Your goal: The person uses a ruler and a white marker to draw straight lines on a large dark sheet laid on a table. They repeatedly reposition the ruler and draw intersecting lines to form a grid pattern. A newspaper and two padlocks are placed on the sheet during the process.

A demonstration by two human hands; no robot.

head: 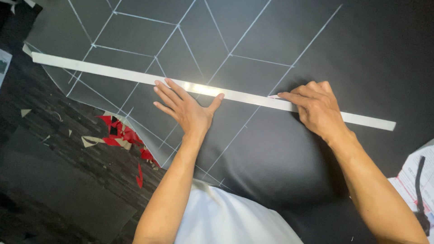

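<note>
Head view: left hand (pixel 186 107) flat, grip released, right hand (pixel 316 107) pinching chalk (pixel 274 96) along straightedge (pixel 113 73).

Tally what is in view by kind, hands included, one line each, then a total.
Hands: 2 (left hand, right hand, both on the straightedge)
Long white straightedge: 1
Black sheet with chalk lines: 1
Printed paper at the right edge: 1
Total: 5
Red and pale scraps on the floor are too many and too small to count.
</note>
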